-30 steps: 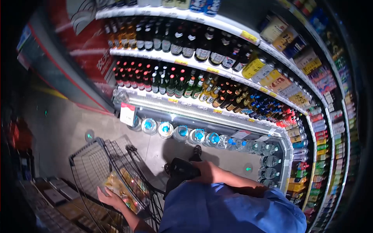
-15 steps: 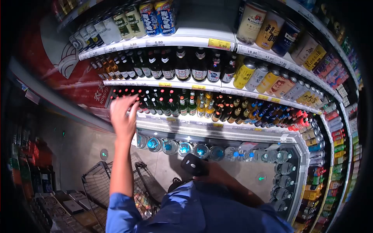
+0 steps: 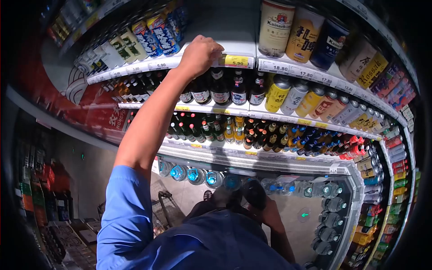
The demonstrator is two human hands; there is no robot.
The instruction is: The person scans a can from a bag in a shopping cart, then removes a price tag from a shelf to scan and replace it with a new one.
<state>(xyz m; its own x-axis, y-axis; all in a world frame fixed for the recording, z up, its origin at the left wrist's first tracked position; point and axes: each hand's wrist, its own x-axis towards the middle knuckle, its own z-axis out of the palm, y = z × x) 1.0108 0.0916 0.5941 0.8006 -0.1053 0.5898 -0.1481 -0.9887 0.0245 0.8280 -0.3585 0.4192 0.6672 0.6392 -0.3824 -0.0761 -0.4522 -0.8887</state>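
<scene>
My left hand [image 3: 200,55] is at the front edge of the upper shelf [image 3: 249,48], its fingers curled beside a yellow price label [image 3: 236,60] reading 5.90. Whether the fingertips grip anything there is hidden. Blue drink cans [image 3: 161,37] stand just left of this hand, and dark beer bottles [image 3: 219,90] stand on the shelf below it. Low in front of my body, my right hand [image 3: 271,215] is closed around a black object [image 3: 254,192] with a rounded end, whose kind I cannot make out.
Large Kaiserkin-style beer cans [image 3: 275,28] stand to the right on the upper shelf. Yellow and silver cans [image 3: 279,93] and small bottles [image 3: 229,130] fill lower shelves. Water jugs [image 3: 196,174] line the floor by the cooler. A wire shopping cart [image 3: 168,207] is at lower left.
My left hand has moved up and right, from the small bottles on the lower shelf to the upper shelf's edge. My right hand and the black object have shifted right.
</scene>
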